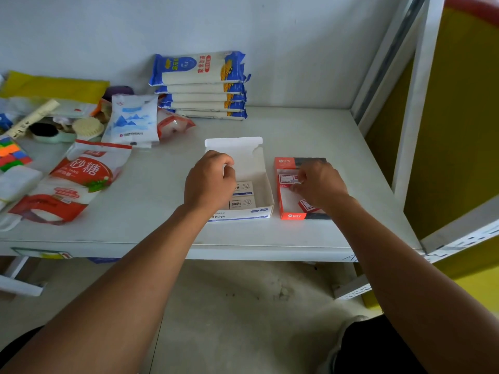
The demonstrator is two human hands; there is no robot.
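An open white carton (266,184) lies mid-shelf with its lid flap folded back. Two small white paperclip boxes (243,197) lie inside it. My left hand (209,182) hovers over the carton's left half, fingers curled down, and seems to pinch a small white box (226,168) at its fingertips. To the right lies an orange and black open box (286,203) holding small red-trimmed boxes. My right hand (320,184) reaches into it and pinches one of them, a small red-trimmed box (287,178), at the fingertips.
A stack of blue noodle packs (199,85) stands at the back. A sugar bag (73,182), a white pouch (132,120), brushes and a colour cube (12,155) crowd the left. A shelf upright (415,103) and a yellow panel bound the right.
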